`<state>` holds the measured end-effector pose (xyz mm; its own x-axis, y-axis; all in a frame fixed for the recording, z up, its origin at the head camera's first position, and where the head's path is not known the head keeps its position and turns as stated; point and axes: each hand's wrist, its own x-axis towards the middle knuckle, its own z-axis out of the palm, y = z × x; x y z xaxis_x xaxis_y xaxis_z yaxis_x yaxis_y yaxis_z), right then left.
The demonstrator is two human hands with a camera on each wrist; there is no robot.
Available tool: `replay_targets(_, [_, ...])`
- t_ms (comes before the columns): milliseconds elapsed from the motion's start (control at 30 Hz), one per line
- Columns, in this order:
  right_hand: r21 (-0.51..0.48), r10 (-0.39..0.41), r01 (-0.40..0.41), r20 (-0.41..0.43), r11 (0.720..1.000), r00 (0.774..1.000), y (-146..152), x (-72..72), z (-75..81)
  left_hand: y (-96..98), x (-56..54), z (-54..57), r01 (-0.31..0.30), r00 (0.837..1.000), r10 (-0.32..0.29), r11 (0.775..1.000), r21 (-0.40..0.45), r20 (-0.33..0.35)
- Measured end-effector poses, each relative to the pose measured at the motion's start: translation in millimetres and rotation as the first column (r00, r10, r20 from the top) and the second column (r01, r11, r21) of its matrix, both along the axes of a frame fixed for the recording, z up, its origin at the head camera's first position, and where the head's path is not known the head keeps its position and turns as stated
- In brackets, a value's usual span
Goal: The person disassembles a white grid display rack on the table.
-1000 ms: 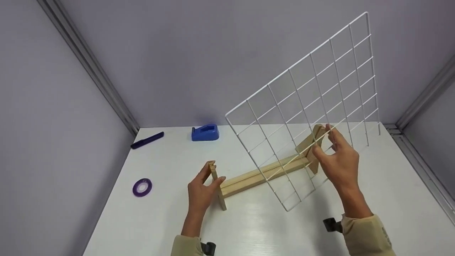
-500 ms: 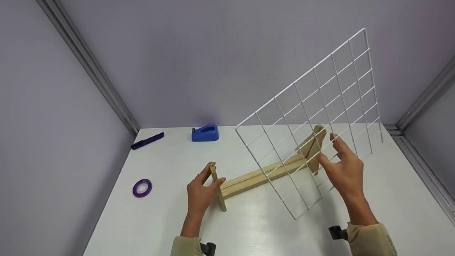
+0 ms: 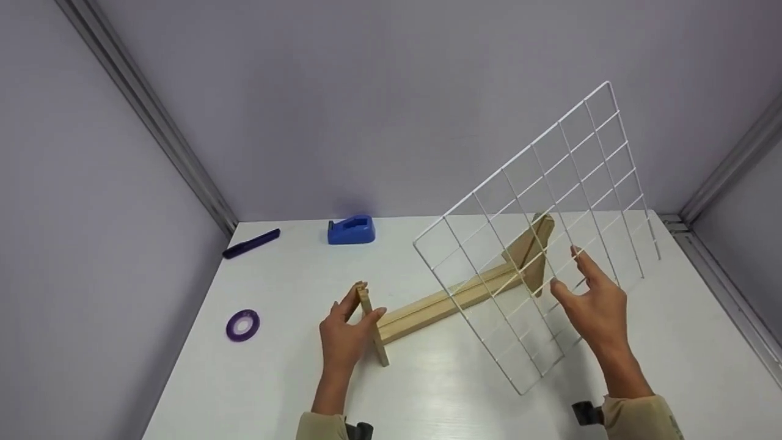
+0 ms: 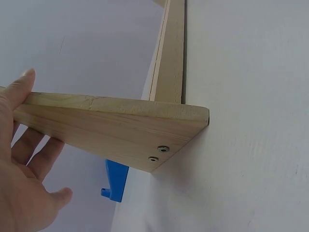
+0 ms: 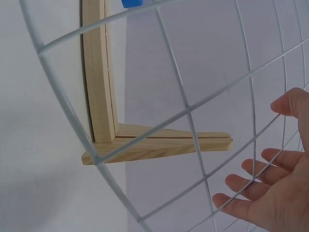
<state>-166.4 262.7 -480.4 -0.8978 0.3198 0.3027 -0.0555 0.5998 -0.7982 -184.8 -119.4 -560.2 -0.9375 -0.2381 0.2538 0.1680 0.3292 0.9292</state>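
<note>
A wooden stand, made of a grooved crossbar (image 3: 427,313) between two upright end boards, lies across the table. My left hand (image 3: 343,336) pinches the upper part of its near-left end board (image 3: 380,349) between thumb and fingers. Two metal bolts (image 4: 163,149) show on that board's outer face in the left wrist view. With my right hand (image 3: 595,305) I hold a white wire grid (image 3: 532,145), tilted above the stand's right half. Through its openings the far-right end board (image 5: 159,151) shows in the right wrist view. The grid's lower corner hangs in front of the crossbar.
At the back of the white table (image 3: 293,269) stands a blue tape dispenser (image 3: 351,231). A slim dark blue tool (image 3: 252,243) lies at the back left, with a purple tape roll (image 3: 234,335) nearer. Grey walls (image 3: 317,110) enclose the back and sides.
My right hand has lowered the wire grid and brought it nearer to me, its lower corner shifting right. The left hand keeps its hold on the end board.
</note>
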Motion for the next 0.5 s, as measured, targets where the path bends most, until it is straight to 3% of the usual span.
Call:
replay_targets(267, [0.080, -0.011, 0.010, 0.008, 0.997, 1.000, 2, 0.1, -15.0, 1.2, 2.9, -0.6, -0.082, 0.997, 0.082, 0.996, -0.024, 0.000])
replay_targets(500, [0.116, -0.010, 0.007, 0.023, 0.993, 1.000, 6, -1.9, -24.4, 4.4, 7.1, -3.9, -0.095, 0.995, 0.095, 0.995, 0.015, -0.032])
